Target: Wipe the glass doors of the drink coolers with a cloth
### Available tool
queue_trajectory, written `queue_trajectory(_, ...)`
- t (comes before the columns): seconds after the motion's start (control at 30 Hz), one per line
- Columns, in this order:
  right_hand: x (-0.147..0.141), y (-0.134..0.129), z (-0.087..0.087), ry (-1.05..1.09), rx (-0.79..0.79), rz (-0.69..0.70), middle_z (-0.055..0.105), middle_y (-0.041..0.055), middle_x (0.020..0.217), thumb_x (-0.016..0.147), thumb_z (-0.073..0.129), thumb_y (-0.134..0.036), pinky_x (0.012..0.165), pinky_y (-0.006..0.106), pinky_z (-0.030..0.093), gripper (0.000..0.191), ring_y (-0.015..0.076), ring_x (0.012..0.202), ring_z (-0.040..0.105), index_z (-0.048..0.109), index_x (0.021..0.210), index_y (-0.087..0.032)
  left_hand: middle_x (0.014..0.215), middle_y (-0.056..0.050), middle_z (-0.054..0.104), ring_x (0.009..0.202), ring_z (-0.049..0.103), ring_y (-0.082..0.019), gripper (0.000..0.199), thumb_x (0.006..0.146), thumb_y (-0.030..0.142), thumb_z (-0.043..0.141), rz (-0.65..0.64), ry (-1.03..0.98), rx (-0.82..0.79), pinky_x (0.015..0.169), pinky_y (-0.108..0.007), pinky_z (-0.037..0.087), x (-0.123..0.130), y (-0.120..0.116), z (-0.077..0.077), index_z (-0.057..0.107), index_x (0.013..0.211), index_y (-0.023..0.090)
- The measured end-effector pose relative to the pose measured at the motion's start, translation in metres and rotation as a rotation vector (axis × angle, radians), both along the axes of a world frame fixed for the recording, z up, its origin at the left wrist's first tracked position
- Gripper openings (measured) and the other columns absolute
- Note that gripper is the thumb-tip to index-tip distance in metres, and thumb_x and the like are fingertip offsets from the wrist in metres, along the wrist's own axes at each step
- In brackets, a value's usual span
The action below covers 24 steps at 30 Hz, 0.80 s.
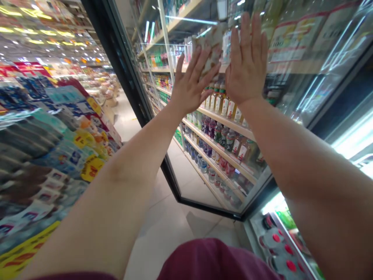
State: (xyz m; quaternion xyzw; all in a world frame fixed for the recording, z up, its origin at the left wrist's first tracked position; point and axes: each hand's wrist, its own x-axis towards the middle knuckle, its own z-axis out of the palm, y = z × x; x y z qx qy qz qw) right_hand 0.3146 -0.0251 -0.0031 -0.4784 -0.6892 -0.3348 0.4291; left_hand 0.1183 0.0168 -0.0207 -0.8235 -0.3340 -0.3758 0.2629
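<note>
A black-framed glass door stands swung open in front of me. My left hand is raised to the glass with its fingers spread, holding a pale patterned cloth flat against it. The cloth shows above and between those fingers; part of it is hidden by them. To the right of it, my right hand lies flat on the glass with straight fingers and nothing in it. Both arms reach up and forward.
Through or in the glass, shelves of bottles show. At left stands a display of packaged goods, blurred. A lit cooler at lower right holds packs with red dots. Pale floor tiles lie below, with dark red clothing nearest me.
</note>
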Motion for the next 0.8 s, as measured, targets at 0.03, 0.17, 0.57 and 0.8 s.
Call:
queue_trajectory(0.03, -0.001, -0.002, 0.000, 0.010, -0.007, 0.004, 0.016, -0.0020, 0.175, 0.104, 0.011, -0.030, 0.136, 0.049, 0.003, 0.066, 0.0153, 0.163, 0.001, 0.029, 0.167, -0.020, 0.174, 0.007, 0.022, 0.164, 0.009, -0.028, 0.073, 0.097, 0.068, 0.042, 0.045, -0.072, 0.049, 0.134, -0.050, -0.007, -0.001, 0.000, 0.005, 0.044, 0.163, 0.038)
queue_trajectory(0.17, -0.002, -0.005, 0.000, -0.007, -0.008, -0.021, 0.014, -0.0022, 0.176, 0.104, 0.014, -0.030, 0.135, 0.054, 0.002, 0.065, 0.0182, 0.164, 0.001, 0.025, 0.167, -0.019, 0.174, -0.011, 0.023, 0.163, 0.014, -0.033, 0.078, 0.099, 0.057, 0.036, 0.213, -0.297, 0.191, 0.133, -0.054, 0.003, 0.001, 0.000, 0.015, 0.041, 0.165, 0.016)
queue_trajectory(0.57, -0.001, 0.000, -0.001, 0.016, -0.013, -0.005, 0.011, -0.0076, 0.175, 0.102, 0.010, -0.031, 0.135, 0.049, -0.001, 0.067, 0.0127, 0.162, -0.004, 0.026, 0.167, -0.024, 0.170, 0.010, 0.030, 0.162, 0.019, -0.025, 0.070, 0.103, 0.052, 0.019, -0.020, -0.106, 0.144, 0.136, -0.046, 0.010, -0.012, 0.007, 0.029, 0.041, 0.165, 0.029)
queue_trajectory(0.8, 0.002, 0.003, -0.004, 0.007, 0.033, 0.031, 0.011, -0.0024, 0.175, 0.103, 0.015, -0.025, 0.134, 0.052, 0.000, 0.065, 0.0123, 0.162, -0.008, 0.027, 0.167, -0.020, 0.174, -0.002, 0.025, 0.164, 0.004, -0.022, 0.064, 0.108, 0.044, 0.023, 0.008, -0.174, 0.272, 0.137, -0.045, 0.003, 0.012, 0.009, 0.048, 0.044, 0.161, 0.015)
